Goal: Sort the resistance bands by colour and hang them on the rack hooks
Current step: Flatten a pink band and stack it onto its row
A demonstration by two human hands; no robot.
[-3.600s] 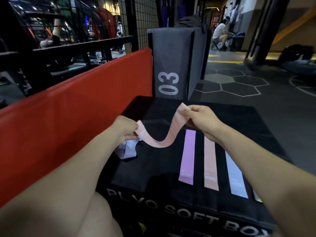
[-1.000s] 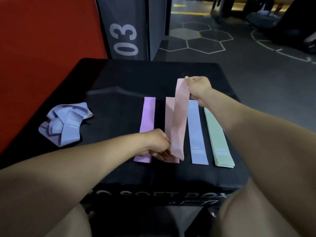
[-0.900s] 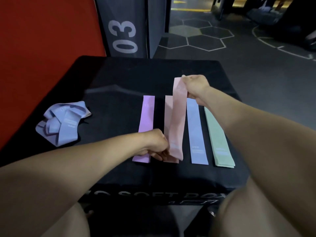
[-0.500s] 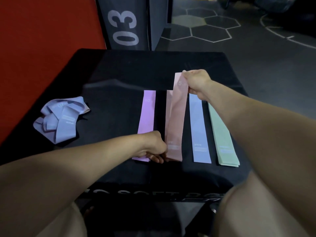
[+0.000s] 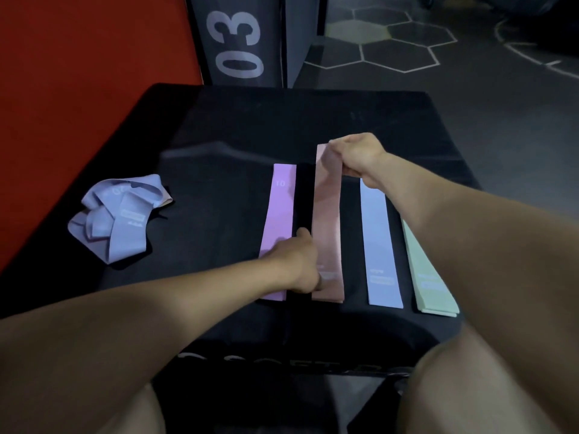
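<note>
Near the middle of the frame, the right hand (image 5: 357, 158) pinches the pink band's (image 5: 327, 220) top end, and the left hand (image 5: 302, 261) seems to pinch its bottom end on the black box (image 5: 219, 126).

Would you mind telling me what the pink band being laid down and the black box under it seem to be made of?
The pink band looks like thin matte stretch material, rubber or elastic fabric; it lies flat, held at each end by the left hand and right hand. The black box seems to be padded foam in smooth vinyl-like cover: soft sheen, rounded edges, though the look leaves this open.
</note>
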